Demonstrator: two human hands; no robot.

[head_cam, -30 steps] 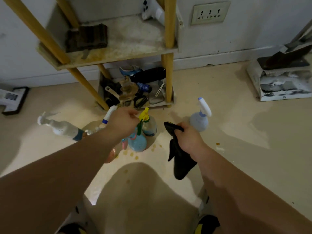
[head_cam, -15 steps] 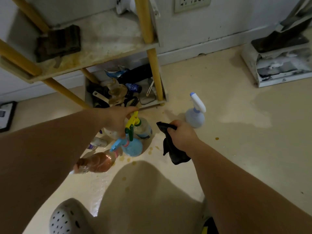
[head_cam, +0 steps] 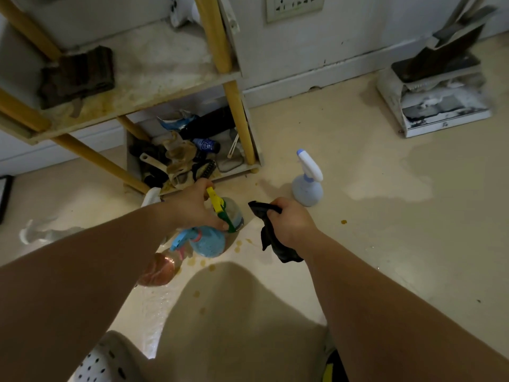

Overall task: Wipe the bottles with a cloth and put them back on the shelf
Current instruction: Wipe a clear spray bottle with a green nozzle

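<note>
Left hand (head_cam: 192,209): yours, curled round the yellow-green trigger of one clear bottle (head_cam: 235,215), which sits directly under it, against one blue bottle (head_cam: 209,242). Right hand (head_cam: 292,221): clenched on one black cloth (head_cam: 275,244), just beside the clear bottle. Bottles on floor (head_cam: 358,257), five: also one amber (head_cam: 158,268) lying, one white-blue (head_cam: 307,187) upright, one blurred (head_cam: 46,232) at left. Shelf (head_cam: 137,89): one. Change: half a second ago your left hand only reached the trigger top; cloth grip unchanged

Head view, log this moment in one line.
left hand: grips yellow-topped spray bottle | right hand: holds black cloth | cloth, bottle: apart
</note>
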